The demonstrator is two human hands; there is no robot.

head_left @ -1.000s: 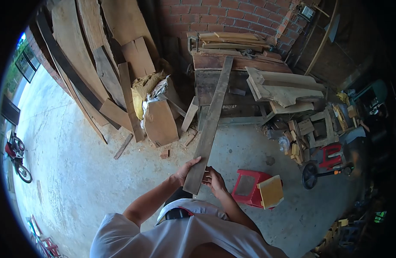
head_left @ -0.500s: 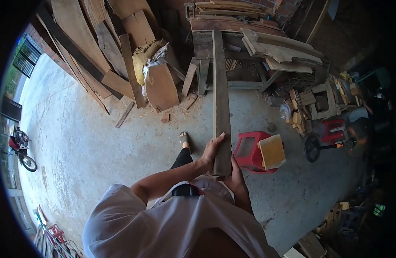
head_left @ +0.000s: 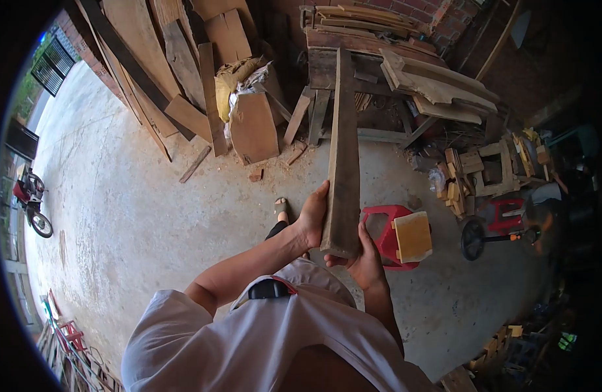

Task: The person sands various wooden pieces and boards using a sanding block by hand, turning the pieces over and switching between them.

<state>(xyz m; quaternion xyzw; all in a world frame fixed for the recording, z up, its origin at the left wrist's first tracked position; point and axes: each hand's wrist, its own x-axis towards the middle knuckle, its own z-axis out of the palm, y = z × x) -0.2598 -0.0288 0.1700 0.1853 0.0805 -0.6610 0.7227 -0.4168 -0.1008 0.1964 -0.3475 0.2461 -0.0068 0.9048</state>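
A long, thick wooden plank (head_left: 344,157) points away from my body, its near end in front of my waist and its far end over the workbench. Along the plank's left edge, near its close end, my left hand (head_left: 313,215) is closed on it. My right hand (head_left: 366,260) grips the right side at the near end, with fingers curled under the end. Some fingers of both hands are hidden beneath the wood.
A red plastic stool (head_left: 384,219) with a yellowish wooden block (head_left: 413,237) stands right of the plank. Boards (head_left: 438,77) lie on the workbench (head_left: 322,68). Tall planks (head_left: 141,59) lean at the back left. A motorbike (head_left: 32,199) is far left; scrap wood (head_left: 468,166) lies right.
The plank's near end has come up and closer to the camera, with both hands still on it. The whole view has shifted slightly, so the background sits further right.
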